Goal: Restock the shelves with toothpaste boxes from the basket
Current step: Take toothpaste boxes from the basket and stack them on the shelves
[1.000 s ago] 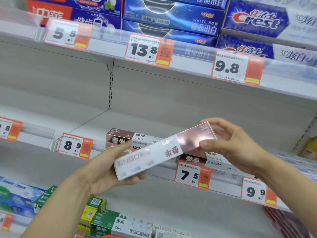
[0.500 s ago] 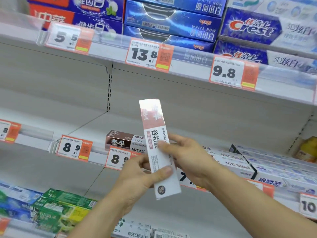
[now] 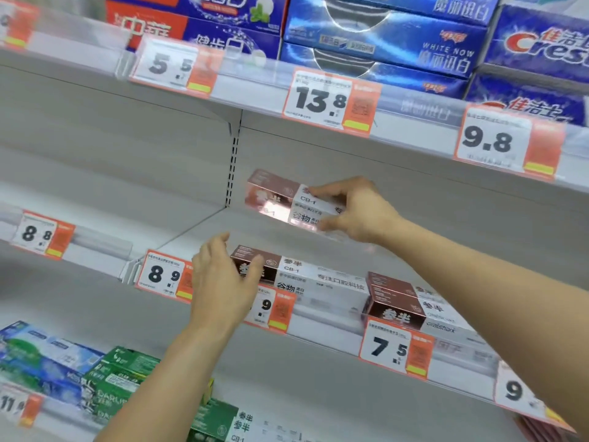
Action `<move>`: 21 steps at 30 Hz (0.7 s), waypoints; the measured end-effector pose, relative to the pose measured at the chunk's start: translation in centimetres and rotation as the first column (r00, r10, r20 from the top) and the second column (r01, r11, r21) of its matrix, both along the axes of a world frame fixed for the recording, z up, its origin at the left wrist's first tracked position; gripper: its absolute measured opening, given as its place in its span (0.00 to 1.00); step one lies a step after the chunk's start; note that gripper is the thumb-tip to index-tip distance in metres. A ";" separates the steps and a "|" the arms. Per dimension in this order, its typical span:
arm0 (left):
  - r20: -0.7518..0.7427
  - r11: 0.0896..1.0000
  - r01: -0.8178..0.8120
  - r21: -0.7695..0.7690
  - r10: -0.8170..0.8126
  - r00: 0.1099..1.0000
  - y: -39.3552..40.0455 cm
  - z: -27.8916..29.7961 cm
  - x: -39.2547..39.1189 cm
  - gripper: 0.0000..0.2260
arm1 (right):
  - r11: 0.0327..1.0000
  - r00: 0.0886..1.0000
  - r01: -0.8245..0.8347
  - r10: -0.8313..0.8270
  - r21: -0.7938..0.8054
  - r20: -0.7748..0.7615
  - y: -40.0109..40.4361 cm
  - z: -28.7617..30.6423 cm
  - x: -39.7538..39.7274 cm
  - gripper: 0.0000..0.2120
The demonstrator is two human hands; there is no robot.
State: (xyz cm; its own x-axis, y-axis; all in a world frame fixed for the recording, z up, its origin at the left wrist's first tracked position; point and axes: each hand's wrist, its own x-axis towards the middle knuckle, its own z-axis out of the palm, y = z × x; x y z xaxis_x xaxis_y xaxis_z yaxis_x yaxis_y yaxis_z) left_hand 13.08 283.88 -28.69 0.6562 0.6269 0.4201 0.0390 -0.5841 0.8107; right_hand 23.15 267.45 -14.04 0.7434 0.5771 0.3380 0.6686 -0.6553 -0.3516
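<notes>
Head view: a box (image 3: 288,200) of toothpaste is held in the right hand (image 3: 357,210) above the middle shelf (image 3: 204,231), level and lengthwise along the shelf, its brown-pink end to the left. It is not yet set down; it hangs over the rear part of the shelf, behind and above a matching box on the shelf (image 3: 299,275).

Step in hand, as judged: placing the box in the row behind the front one.
- The box is to be kept level and parallel to the shelf edge while it is lowered.
- The printed face is to be kept forward, as on the front box.
- The box is to be set down flat before the grip is released; it is light and glossy and is likely to slide if dropped at a tilt.
- Contact with the front box is to be avoided, since a push could drive it against the price tag (image 3: 159,275) rail or off the edge.

Right hand: the forearm is stretched forward from the lower right. The box is pinched at its white right half, fingers over the top face and thumb under the lower front edge.

Left hand (image 3: 223,279): it is raised at the shelf front, fingers loosely spread and slightly bent, with nothing held. Its fingertips lie over the brown left end of the front box; whether they touch it cannot be told. It is well placed to steady that box during placement.

The basket is not in view.
</notes>
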 end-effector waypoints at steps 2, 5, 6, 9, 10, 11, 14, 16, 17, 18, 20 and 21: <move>-0.070 0.999 0.006 0.032 -0.004 0.998 0.9 -0.6 0.9 0.30 | 0.999 0.996 -0.010 0.006 -0.047 -0.089 0.7 -0.5 1.6 0.29; -0.175 0.999 0.009 0.048 0.000 0.985 1.3 -1.0 2.2 0.29 | 0.994 0.986 -0.035 0.017 -0.105 -0.168 1.0 -1.5 3.4 0.29; -0.202 0.999 0.013 0.039 -0.005 0.979 1.4 -1.0 2.5 0.29 | 0.993 0.983 -0.041 0.020 -0.113 -0.180 1.0 -1.9 3.8 0.29; -0.245 0.999 0.011 0.038 -0.002 0.969 1.3 -1.0 3.1 0.26 | 0.992 0.975 -0.053 0.026 -0.114 -0.222 0.9 -2.7 4.8 0.28; -0.248 1.000 0.011 0.025 -0.005 0.969 1.2 -0.8 3.1 0.25 | 0.992 0.971 -0.059 0.031 -0.114 -0.238 0.9 -2.9 5.0 0.27; -0.248 1.000 0.012 0.004 -0.011 0.969 1.2 -0.7 3.2 0.24 | 0.991 0.969 -0.064 0.034 -0.115 -0.246 0.8 -3.1 5.3 0.26; -0.258 0.999 0.031 -0.024 -0.036 0.966 1.4 -0.5 3.2 0.23 | 0.991 0.973 -0.062 0.032 -0.122 -0.231 0.6 -3.4 5.7 0.25; -0.268 0.999 0.046 -0.024 -0.051 0.962 1.6 -0.5 3.3 0.22 | 0.993 0.963 -0.068 0.039 -0.098 -0.268 0.3 -3.6 5.9 0.24; -0.271 0.998 0.053 -0.022 -0.057 0.961 1.6 -0.5 3.3 0.23 | 0.992 0.951 -0.084 0.052 -0.093 -0.306 0.2 -3.9 5.9 0.24; -0.271 0.998 0.058 -0.011 -0.058 0.961 1.6 -0.6 3.3 0.25 | 0.988 0.938 -0.108 0.066 -0.106 -0.341 0.1 -4.3 5.7 0.23; -0.264 0.998 0.058 0.002 -0.055 0.963 1.5 -0.9 3.6 0.31 | 0.977 0.917 -0.153 0.085 -0.147 -0.390 0.0 -5.2 5.3 0.20; -0.255 0.998 0.063 0.005 -0.060 0.965 1.4 -1.0 3.7 0.33 | 0.974 0.908 -0.166 0.089 -0.157 -0.409 0.0 -5.7 5.1 0.18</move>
State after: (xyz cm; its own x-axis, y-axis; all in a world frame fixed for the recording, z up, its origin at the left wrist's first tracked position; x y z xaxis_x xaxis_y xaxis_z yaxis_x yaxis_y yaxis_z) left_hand 16.75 285.28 -29.72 0.7796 0.5776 0.2422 0.2070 -0.6026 0.7708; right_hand 28.25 267.45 -19.74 0.7094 0.6989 -0.0909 0.5807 -0.6528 -0.4865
